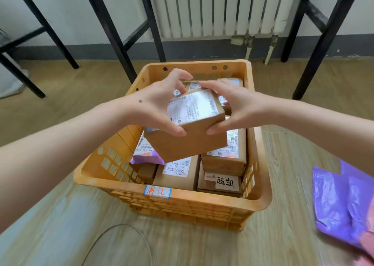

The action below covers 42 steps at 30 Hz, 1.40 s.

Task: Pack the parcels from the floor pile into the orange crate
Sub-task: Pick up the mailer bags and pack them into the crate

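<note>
A brown cardboard parcel (190, 136) with a white shipping label hangs above the middle of the orange crate (178, 202). My left hand (155, 103) grips its left side, thumb on the front face. From the other side my right hand (234, 106) grips it, thumb pressing the front edge. Inside the crate lie several cardboard parcels (176, 174) with labels, and a purple bag parcel (144, 158) lies at the left. One box at the front right carries a handwritten sticker (224, 182).
Purple plastic mailers (344, 205) lie on the wood floor at the right, with a pink one at the bottom corner. Black metal frame legs (113, 31) and a white radiator (212, 8) stand behind the crate. A thin grey cable (129, 237) loops on the floor in front.
</note>
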Each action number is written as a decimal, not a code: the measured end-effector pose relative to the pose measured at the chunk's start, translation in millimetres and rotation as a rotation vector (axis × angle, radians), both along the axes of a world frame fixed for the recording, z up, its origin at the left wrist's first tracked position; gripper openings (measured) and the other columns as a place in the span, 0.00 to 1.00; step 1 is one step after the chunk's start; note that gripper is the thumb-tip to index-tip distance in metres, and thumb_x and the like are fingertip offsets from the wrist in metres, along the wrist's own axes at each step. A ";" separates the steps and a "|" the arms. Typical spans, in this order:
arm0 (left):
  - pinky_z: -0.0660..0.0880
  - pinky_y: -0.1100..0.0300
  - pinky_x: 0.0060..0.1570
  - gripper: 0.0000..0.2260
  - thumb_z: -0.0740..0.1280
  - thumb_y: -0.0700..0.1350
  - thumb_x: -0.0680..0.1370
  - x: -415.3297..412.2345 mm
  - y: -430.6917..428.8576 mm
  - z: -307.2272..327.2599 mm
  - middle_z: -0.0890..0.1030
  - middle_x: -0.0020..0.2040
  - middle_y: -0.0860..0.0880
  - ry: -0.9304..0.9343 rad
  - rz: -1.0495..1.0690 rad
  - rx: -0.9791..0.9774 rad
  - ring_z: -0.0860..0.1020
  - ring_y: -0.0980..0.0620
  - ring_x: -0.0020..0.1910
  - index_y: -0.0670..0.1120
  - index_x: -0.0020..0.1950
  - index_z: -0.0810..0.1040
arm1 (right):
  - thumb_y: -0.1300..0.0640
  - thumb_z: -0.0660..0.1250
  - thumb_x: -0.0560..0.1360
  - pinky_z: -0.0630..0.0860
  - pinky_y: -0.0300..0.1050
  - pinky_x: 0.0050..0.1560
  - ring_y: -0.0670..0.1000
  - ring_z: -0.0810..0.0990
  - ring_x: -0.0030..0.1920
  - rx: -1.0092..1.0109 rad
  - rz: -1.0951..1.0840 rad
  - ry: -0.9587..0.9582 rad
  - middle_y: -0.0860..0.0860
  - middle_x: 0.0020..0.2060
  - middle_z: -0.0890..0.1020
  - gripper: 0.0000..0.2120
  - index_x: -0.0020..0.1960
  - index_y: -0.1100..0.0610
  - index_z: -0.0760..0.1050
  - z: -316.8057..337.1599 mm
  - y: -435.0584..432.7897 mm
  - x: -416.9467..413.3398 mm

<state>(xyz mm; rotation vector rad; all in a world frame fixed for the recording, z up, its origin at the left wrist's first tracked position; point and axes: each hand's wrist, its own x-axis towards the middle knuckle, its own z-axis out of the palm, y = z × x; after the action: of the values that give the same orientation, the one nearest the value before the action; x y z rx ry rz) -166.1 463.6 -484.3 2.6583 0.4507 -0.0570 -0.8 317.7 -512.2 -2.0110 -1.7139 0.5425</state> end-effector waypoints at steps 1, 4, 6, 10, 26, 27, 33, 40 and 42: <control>0.70 0.68 0.53 0.46 0.80 0.49 0.63 -0.5 -2.2 0.3 0.66 0.63 0.54 0.003 -0.024 -0.013 0.67 0.55 0.62 0.57 0.71 0.52 | 0.45 0.76 0.65 0.67 0.39 0.64 0.46 0.64 0.67 -0.027 0.015 0.002 0.46 0.69 0.63 0.49 0.77 0.49 0.52 2.6 -1.8 -2.3; 0.73 0.57 0.61 0.46 0.80 0.51 0.63 -2.5 -7.8 -0.4 0.67 0.64 0.55 0.042 -0.059 -0.097 0.69 0.54 0.63 0.59 0.71 0.54 | 0.42 0.75 0.65 0.67 0.38 0.59 0.46 0.66 0.65 -0.144 0.015 -0.046 0.46 0.66 0.64 0.46 0.75 0.48 0.54 14.5 -10.2 -6.7; 0.73 0.55 0.61 0.47 0.80 0.52 0.62 -3.1 -13.2 -4.7 0.68 0.64 0.56 0.113 -0.078 -0.165 0.70 0.55 0.62 0.59 0.72 0.54 | 0.40 0.74 0.64 0.69 0.39 0.57 0.47 0.68 0.62 -0.259 0.018 -0.097 0.46 0.65 0.66 0.45 0.74 0.48 0.56 19.3 -16.5 -10.2; 0.70 0.63 0.59 0.43 0.78 0.58 0.62 2.4 -21.5 -21.5 0.69 0.62 0.60 0.313 -0.106 -0.175 0.70 0.59 0.62 0.61 0.71 0.57 | 0.36 0.75 0.59 0.76 0.44 0.57 0.48 0.72 0.57 -0.404 -0.002 -0.206 0.46 0.59 0.68 0.46 0.69 0.49 0.58 6.8 -24.4 -23.9; 0.82 0.54 0.46 0.29 0.80 0.48 0.65 5.7 -31.7 -75.4 0.74 0.57 0.48 0.535 0.136 -0.357 0.80 0.53 0.44 0.48 0.61 0.71 | 0.27 0.65 0.64 0.54 0.59 0.73 0.57 0.66 0.67 -0.664 0.214 -0.798 0.54 0.66 0.70 0.47 0.72 0.56 0.61 -38.6 -36.2 -47.5; 0.82 0.53 0.46 0.28 0.80 0.47 0.65 5.8 -33.8 -79.0 0.74 0.56 0.47 0.523 0.148 -0.373 0.80 0.53 0.42 0.48 0.60 0.71 | 0.29 0.64 0.65 0.50 0.61 0.74 0.58 0.65 0.68 -0.706 0.228 -0.807 0.55 0.66 0.71 0.45 0.72 0.56 0.62 -41.5 -35.8 -47.6; 0.82 0.60 0.38 0.28 0.80 0.48 0.65 8.2 -39.3 -89.3 0.75 0.50 0.51 0.509 0.155 -0.375 0.80 0.54 0.41 0.47 0.59 0.69 | 0.33 0.68 0.68 0.54 0.60 0.72 0.53 0.73 0.58 -0.691 0.262 -0.739 0.48 0.51 0.77 0.29 0.59 0.52 0.74 -35.7 -30.4 -43.0; 0.73 0.60 0.41 0.22 0.69 0.62 0.71 10.3 -6.1 -90.4 0.79 0.50 0.48 0.210 0.368 -0.148 0.77 0.51 0.47 0.45 0.54 0.75 | 0.39 0.66 0.72 0.74 0.51 0.57 0.53 0.76 0.54 -0.456 0.219 -0.675 0.50 0.54 0.77 0.25 0.62 0.54 0.74 -32.9 -23.6 -36.4; 0.71 0.58 0.41 0.19 0.69 0.58 0.73 6.1 15.0 -99.4 0.79 0.50 0.45 0.148 0.497 0.047 0.76 0.49 0.46 0.43 0.52 0.75 | 0.41 0.64 0.74 0.74 0.52 0.58 0.54 0.76 0.56 -0.384 0.205 -0.679 0.51 0.57 0.76 0.23 0.64 0.53 0.73 -30.5 -21.0 -34.2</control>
<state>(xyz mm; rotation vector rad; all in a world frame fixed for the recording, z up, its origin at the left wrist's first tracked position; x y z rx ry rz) -160.0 478.6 -583.7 2.5167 1.1575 -0.0910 -35.0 296.8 -542.6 -2.4971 -2.3773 0.2735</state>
